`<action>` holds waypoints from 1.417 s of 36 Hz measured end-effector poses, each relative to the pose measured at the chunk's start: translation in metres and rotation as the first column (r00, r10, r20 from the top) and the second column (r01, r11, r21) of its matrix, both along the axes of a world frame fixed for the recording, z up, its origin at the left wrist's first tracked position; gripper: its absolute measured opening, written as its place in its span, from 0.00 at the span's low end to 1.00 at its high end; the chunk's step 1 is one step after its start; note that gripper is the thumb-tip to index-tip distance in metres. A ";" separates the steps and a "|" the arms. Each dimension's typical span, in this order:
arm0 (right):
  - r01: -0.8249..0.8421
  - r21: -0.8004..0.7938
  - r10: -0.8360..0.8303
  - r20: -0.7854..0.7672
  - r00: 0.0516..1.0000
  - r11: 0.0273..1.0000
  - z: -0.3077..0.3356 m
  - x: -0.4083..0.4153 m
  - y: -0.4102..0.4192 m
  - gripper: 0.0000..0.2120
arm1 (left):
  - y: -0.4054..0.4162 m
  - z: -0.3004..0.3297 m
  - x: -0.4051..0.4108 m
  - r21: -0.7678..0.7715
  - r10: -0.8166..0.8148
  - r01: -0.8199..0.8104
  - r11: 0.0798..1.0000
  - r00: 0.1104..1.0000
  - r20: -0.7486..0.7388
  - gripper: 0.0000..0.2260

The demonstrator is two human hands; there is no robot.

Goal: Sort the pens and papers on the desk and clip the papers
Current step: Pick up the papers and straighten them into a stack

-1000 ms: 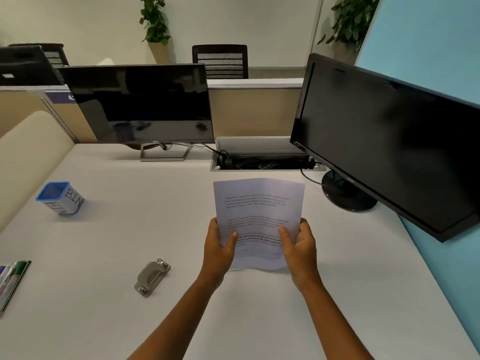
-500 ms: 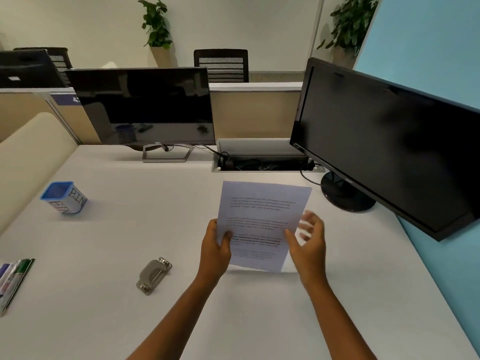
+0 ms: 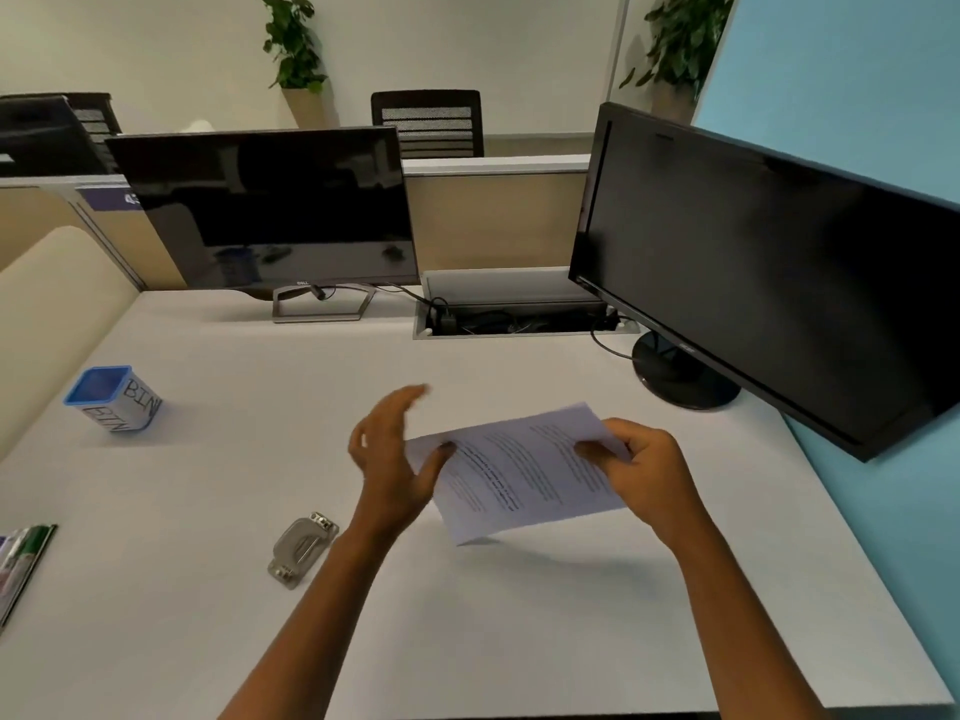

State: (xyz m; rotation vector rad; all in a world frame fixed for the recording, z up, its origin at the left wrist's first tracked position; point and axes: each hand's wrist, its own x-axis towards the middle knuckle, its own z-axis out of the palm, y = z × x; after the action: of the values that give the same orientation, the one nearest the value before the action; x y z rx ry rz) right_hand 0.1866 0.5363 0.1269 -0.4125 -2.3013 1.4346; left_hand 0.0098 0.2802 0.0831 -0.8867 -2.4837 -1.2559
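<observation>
Right hand [image 3: 647, 472] with fingers pinched closed, left hand [image 3: 390, 459] loosely spread, thumb pressing, forearms extended

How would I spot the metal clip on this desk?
Start at the left monitor and come down the white desk toward the person. The metal clip lies flat beside the left forearm. It is the only silver-grey piece; the blue-rimmed bin stands farther back.

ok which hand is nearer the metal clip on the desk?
Left. The left hand is just up and right of the metal clip, at the papers' left edge. The right hand grips their far side.
</observation>
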 end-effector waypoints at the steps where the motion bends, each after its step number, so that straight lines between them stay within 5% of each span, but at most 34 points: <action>1: 0.008 -0.044 -0.008 -0.003 1.000 0.999 -0.003 0.003 -0.001 0.09 | -0.009 -0.005 -0.004 0.060 0.041 -0.048 0.997 0.992 0.117 0.38; 3: 0.023 -0.113 -0.025 -0.012 1.000 0.993 -0.008 0.007 -0.003 0.10 | -0.025 -0.013 -0.008 0.192 -0.002 -0.082 0.978 0.916 0.401 0.51; 5: 0.046 -0.166 -0.048 -0.013 0.999 0.985 -0.009 0.009 -0.006 0.10 | -0.035 -0.018 -0.010 0.287 -0.122 -0.059 0.956 0.809 0.574 0.54; 10: 0.111 -0.208 -0.117 -0.017 0.993 0.972 -0.012 0.006 -0.015 0.10 | -0.036 -0.021 -0.016 0.454 -0.364 0.032 0.890 0.648 0.669 0.37; 13: 0.194 -0.261 -0.204 -0.010 0.979 0.946 -0.014 0.002 -0.021 0.10 | -0.028 -0.020 -0.014 0.484 -0.312 -0.064 0.873 0.690 0.653 0.18; 16: 0.262 -0.283 -0.266 0.024 0.964 0.923 -0.022 0.001 -0.023 0.08 | -0.022 -0.019 -0.008 0.505 -0.268 -0.121 0.855 0.730 0.629 0.11; 25: 0.389 -0.358 -0.332 0.212 0.919 0.849 -0.072 0.002 -0.045 0.10 | -0.023 -0.048 0.012 0.331 -0.146 -0.141 0.933 0.692 0.707 0.16; 38: 0.449 -0.353 -0.381 0.247 0.891 0.821 -0.080 0.002 -0.046 0.12 | -0.029 -0.046 0.004 0.210 -0.046 -0.099 0.973 0.804 0.593 0.14; 45: 0.423 0.050 -0.425 0.062 0.903 0.905 -0.046 -0.004 -0.028 0.53 | -0.017 -0.009 -0.007 0.174 -0.149 0.092 0.980 0.925 0.349 0.10; 51: 0.101 0.307 -0.106 -0.002 0.994 0.946 -0.008 -0.031 -0.026 0.42 | 0.008 0.037 -0.015 0.109 -0.294 0.278 0.954 0.937 0.190 0.03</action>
State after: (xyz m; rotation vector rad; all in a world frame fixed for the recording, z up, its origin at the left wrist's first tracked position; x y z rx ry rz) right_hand 0.1552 0.5100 0.1186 -0.4422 -2.4221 1.0034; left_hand -0.0054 0.2879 0.1203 -1.1885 -2.4995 -1.6035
